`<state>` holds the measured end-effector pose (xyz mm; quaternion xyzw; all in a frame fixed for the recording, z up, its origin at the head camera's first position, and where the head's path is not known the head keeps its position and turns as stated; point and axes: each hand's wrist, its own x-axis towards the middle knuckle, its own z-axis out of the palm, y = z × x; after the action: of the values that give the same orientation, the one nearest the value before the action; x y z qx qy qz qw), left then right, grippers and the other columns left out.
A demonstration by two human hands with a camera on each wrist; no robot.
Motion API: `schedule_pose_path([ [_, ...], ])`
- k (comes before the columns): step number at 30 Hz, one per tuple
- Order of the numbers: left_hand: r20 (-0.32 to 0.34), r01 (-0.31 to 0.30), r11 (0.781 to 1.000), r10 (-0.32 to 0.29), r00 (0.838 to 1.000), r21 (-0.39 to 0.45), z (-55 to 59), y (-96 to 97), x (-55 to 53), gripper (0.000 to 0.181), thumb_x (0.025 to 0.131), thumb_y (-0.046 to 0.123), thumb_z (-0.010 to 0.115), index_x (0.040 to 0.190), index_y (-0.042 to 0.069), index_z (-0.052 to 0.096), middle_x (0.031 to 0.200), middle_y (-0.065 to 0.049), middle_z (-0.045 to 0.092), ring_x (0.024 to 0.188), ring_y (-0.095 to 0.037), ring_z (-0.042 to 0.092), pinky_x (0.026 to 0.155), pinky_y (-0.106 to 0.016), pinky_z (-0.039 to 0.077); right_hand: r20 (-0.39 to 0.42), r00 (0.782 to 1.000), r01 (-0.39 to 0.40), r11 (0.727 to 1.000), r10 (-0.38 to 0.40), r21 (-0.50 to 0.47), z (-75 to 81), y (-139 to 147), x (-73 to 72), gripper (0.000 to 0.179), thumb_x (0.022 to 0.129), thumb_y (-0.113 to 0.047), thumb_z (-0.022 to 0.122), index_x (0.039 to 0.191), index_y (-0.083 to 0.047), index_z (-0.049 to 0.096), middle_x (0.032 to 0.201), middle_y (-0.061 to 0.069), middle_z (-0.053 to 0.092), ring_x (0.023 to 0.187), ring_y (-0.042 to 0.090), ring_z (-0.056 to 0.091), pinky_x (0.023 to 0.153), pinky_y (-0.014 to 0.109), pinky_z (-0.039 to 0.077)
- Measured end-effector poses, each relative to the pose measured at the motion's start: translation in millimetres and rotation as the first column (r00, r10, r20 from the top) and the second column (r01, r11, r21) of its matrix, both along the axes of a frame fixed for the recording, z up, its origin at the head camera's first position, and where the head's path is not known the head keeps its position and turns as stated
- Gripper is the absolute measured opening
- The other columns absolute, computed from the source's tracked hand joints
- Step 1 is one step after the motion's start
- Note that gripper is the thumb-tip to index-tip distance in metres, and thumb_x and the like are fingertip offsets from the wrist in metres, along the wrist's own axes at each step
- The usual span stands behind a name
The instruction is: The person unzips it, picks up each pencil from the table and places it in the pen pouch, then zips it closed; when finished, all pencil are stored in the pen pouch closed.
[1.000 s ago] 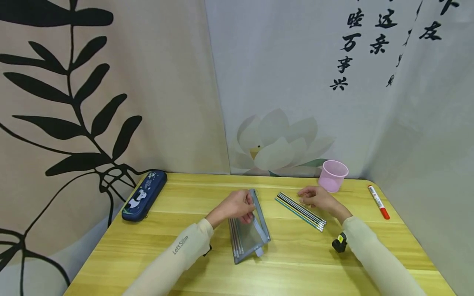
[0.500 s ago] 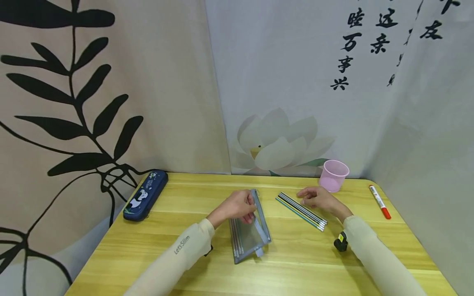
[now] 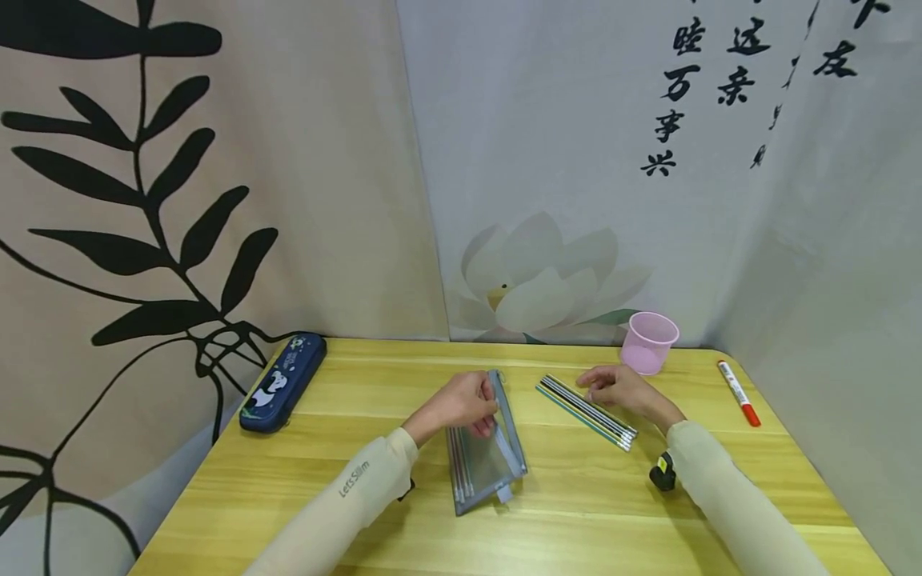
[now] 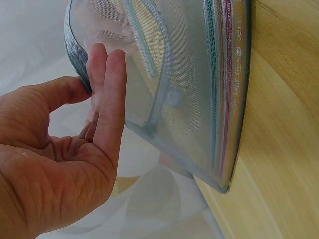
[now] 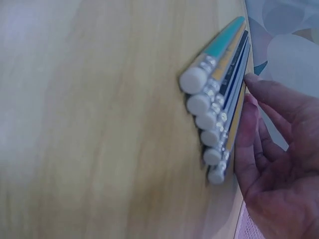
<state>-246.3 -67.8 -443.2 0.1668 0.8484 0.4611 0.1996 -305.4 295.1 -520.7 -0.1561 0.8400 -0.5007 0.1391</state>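
Observation:
My left hand (image 3: 461, 400) pinches the zip edge of a grey mesh zip pouch (image 3: 493, 458), thumb on one side and fingers on the other in the left wrist view. Several pencils (image 4: 214, 89) show through the mesh, lying along the pouch's far side. My right hand (image 3: 621, 387) is beside a row of pencils (image 3: 585, 413) on the table. In the right wrist view, their white erasers (image 5: 193, 80) face the camera and the thumb and fingertips are right at the row's edge, fingers loosely bent.
A pink cup (image 3: 649, 344) stands at the table's back edge behind my right hand. Farther right lies a white marker with a red cap (image 3: 739, 394). A dark blue panda pencil case (image 3: 282, 382) is at the back left. Printed curtains hang behind the wooden table (image 3: 576, 520).

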Motion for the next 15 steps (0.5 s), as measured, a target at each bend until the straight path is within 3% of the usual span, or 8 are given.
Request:
schedule_pose_path([
  [7,0.0,-0.002,1.0,0.002,1.0,0.001,-0.1,-0.8,0.2,0.007,0.101,0.005,0.061,0.096,0.002,0.057,0.073,-0.013,0.071,0.059,-0.023,0.074,0.07,-0.053,0.069,-0.011,1.0,0.007,1.0,-0.007,-0.006,-1.4,-1.6,0.4,0.03,0.094,0.005,0.072,0.123,0.008,0.069,0.097,0.017,0.068,0.084,0.01,0.06,0.065,0.018,0.054],
  [15,-0.002,-0.006,1.0,0.006,1.0,0.001,-0.1,-1.4,0.3,0.007,0.101,0.005,0.061,0.097,0.002,0.057,0.073,-0.013,0.071,0.06,-0.023,0.074,0.067,-0.049,0.069,-0.052,0.999,0.008,0.996,-0.003,0.084,5.7,-7.0,1.6,0.029,0.092,0.004,0.072,0.121,0.003,0.073,0.094,0.021,0.069,0.076,0.012,0.056,0.058,0.018,0.047],
])
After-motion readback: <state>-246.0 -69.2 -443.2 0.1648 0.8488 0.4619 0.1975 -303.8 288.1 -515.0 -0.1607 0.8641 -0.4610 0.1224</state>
